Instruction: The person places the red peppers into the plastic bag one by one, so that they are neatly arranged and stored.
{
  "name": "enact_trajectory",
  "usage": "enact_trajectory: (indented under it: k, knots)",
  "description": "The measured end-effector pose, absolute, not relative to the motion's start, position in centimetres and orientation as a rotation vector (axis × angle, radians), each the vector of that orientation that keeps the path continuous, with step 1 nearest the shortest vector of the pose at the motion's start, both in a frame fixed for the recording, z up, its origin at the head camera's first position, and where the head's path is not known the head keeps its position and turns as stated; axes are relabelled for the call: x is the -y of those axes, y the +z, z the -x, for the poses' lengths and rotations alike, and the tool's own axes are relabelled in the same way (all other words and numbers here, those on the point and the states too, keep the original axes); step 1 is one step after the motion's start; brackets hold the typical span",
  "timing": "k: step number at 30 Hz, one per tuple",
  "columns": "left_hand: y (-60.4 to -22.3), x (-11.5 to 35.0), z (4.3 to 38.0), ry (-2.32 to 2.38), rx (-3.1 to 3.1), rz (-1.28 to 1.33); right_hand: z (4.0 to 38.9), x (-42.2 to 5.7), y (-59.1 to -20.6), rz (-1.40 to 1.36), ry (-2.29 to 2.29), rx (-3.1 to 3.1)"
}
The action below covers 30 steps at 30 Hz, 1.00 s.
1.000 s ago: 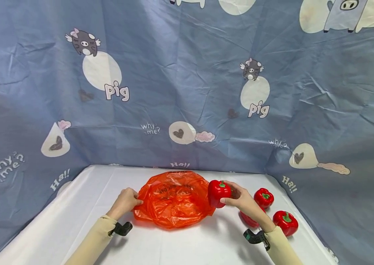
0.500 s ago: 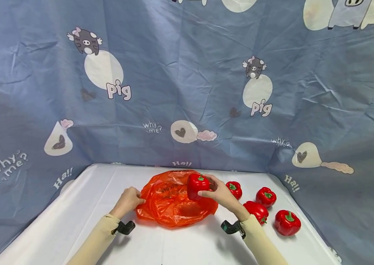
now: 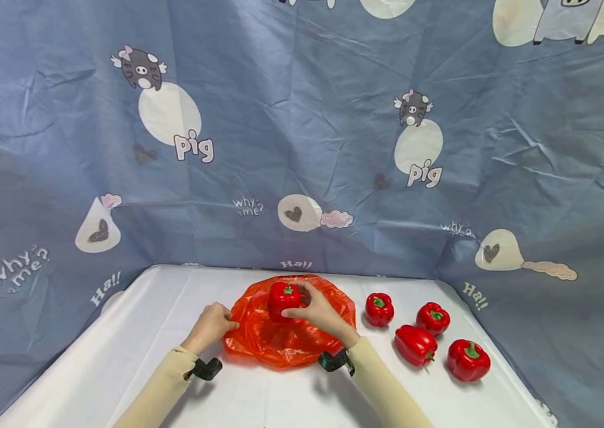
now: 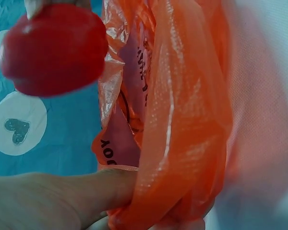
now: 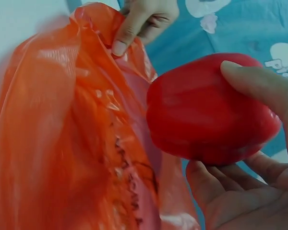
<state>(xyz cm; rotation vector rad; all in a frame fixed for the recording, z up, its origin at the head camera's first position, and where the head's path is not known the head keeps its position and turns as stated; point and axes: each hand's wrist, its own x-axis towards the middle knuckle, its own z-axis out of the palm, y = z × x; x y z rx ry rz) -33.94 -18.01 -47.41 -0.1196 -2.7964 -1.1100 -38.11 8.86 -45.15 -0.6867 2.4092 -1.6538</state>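
My right hand (image 3: 315,306) holds a red bell pepper (image 5: 209,110) over an orange plastic bag (image 3: 259,348), thumb on one side and fingers on the other. In the head view the pepper's green stem points up. My left hand (image 3: 211,326) pinches the bag's left edge, and its thumb (image 4: 105,189) lies along the rim in the left wrist view. The bag's mouth gapes, with dark printing inside. From the right wrist view, the pepper is just beside the opening.
Several more red bell peppers stand or lie at the right of the white table (image 3: 200,291): one near the bag (image 3: 379,310), one on its side (image 3: 415,345), another at the front right (image 3: 468,360). A blue patterned cloth (image 3: 302,148) hangs behind.
My right hand has carried the pepper leftward, from the bag's right edge to over its middle. The peppers behind that arm have come into view. My left hand keeps its hold on the bag.
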Motion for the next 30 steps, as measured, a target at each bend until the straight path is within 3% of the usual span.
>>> enact_trajectory:
  k: [15,30]
  knots:
    - [-47.5,17.5,34.0,-1.096,2.771,0.144,39.0,-4.6,-48.2,0.727,-1.625,-2.419]
    - [-47.7,17.5,33.8,-1.067,2.775,0.144,39.0,-3.2,-49.7,0.680,-1.666,-2.409]
